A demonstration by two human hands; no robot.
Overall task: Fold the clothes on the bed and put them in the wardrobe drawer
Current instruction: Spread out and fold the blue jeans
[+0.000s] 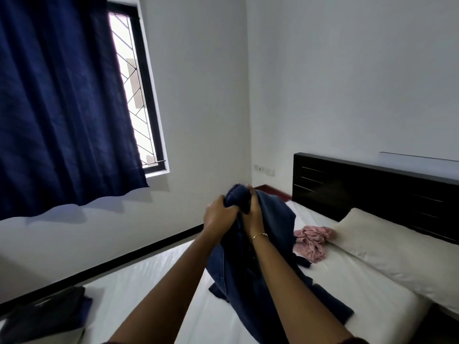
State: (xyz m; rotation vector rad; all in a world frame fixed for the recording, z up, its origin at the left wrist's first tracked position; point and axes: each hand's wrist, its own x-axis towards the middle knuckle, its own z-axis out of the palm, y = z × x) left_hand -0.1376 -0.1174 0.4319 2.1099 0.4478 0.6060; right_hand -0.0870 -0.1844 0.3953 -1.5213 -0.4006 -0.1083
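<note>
Dark blue cloth fills both your fists: your left hand [218,214] and your right hand [254,211] are raised together in front of you, almost touching, each with its fingers curled round the top edge of the navy garment [250,264]. The left hand clutches a bunch of the fabric from the left side; the right hand grips it just beside, with the cloth rising a little above both sets of knuckles. A thin gold bracelet [259,235] sits on your right wrist.

From your hands the garment hangs straight down between and below your forearms, and its lower part trails onto the white bed [154,289], where it spreads in loose folds towards the near edge. What kind of garment it is cannot be told from its crumpled shape.

Beyond your right hand, a crumpled pink garment [311,242] lies on the sheet, apart from the navy one and just beside the cream pillow [387,247]. The pillow lies against the dark headboard [372,192].

At the lower left, well apart from your hands, a pile of dark folded clothes [49,311] rests near the corner of the bed. Above it a navy curtain [62,100] hangs over part of a window [134,90] with a metal grille.
</note>
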